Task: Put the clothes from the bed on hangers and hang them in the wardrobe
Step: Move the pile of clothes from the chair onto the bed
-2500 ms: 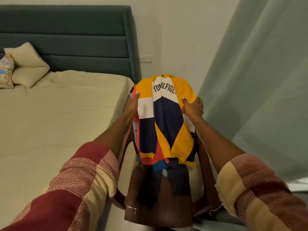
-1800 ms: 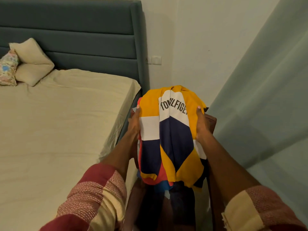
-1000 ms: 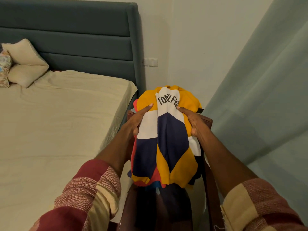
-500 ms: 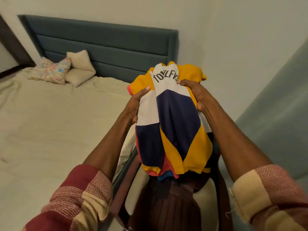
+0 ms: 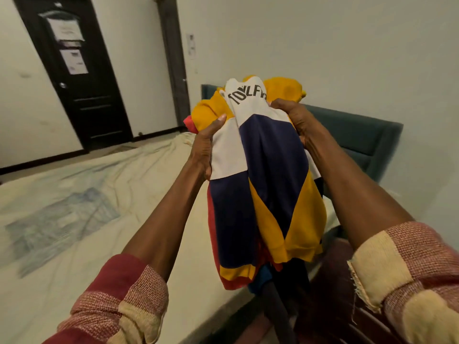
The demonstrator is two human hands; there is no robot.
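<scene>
I hold a bundle of clothes (image 5: 263,180) in the air in front of me, above the right edge of the bed (image 5: 74,219). The outermost garment is yellow, navy and white with black lettering; red and blue cloth shows at the bottom. My left hand (image 5: 206,147) grips the bundle's left side and my right hand (image 5: 295,122) grips its upper right. No hanger or wardrobe is in view.
A cream sheet covers the bed, with a teal headboard (image 5: 360,137) behind the bundle. A dark door (image 5: 74,70) with papers on it stands at the far left. A dark wooden chair (image 5: 330,294) is below the bundle at lower right.
Both hands have lifted the bundle off the chair and swung it left over the bed edge. My view has turned left, so the door now shows and the curtain is gone.
</scene>
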